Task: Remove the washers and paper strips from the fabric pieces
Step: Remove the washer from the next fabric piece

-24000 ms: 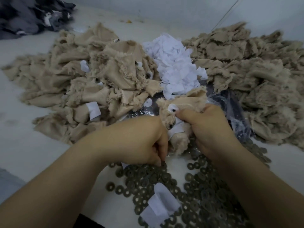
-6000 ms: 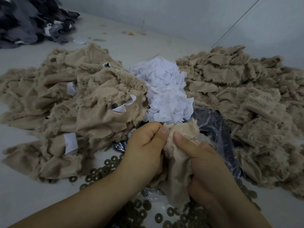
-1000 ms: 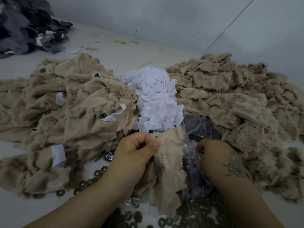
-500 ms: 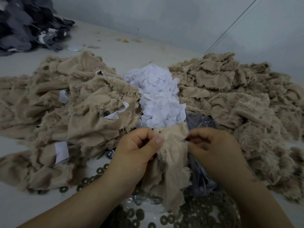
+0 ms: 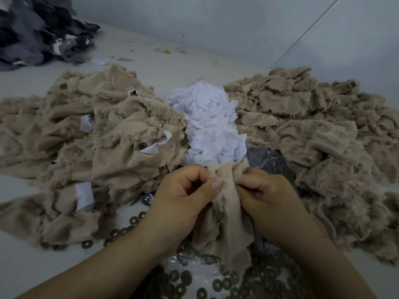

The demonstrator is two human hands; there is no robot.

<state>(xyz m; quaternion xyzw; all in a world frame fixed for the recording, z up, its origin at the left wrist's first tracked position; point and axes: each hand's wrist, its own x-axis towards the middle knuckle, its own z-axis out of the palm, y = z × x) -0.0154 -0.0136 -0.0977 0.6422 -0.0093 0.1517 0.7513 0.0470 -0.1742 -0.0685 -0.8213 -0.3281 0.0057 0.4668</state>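
bench [image 5: 164,67]: pale, meets wall at far edge
far left corner: grey fabric heap [image 5: 36,33]
middle: beige fabric piles [image 5: 108,152], white paper strips [image 5: 212,128]
near edge: washers [image 5: 224,283]

The tan cloth piece [image 5: 224,216] held in the middle is soft, with a smooth woven back and a fuzzy, furry front, and its edges are frayed. The big tan cloth heap [image 5: 103,160] near the left edge of the worktop [image 5: 164,67] and the tan cloth heap [image 5: 319,134] near the right edge look the same: matt, fluffy and ragged. The white paper strips [image 5: 213,126] piled between them are thin, matt and crumpled. The dark round metal washers [image 5: 218,283] at the near edge look dull and flat. They lie on a clear plastic sheet [image 5: 194,268] that is shiny and wrinkled. The worktop is pale, smooth and matt. The dark grey cloth scraps [image 5: 38,31] in the far left corner look soft and matt.
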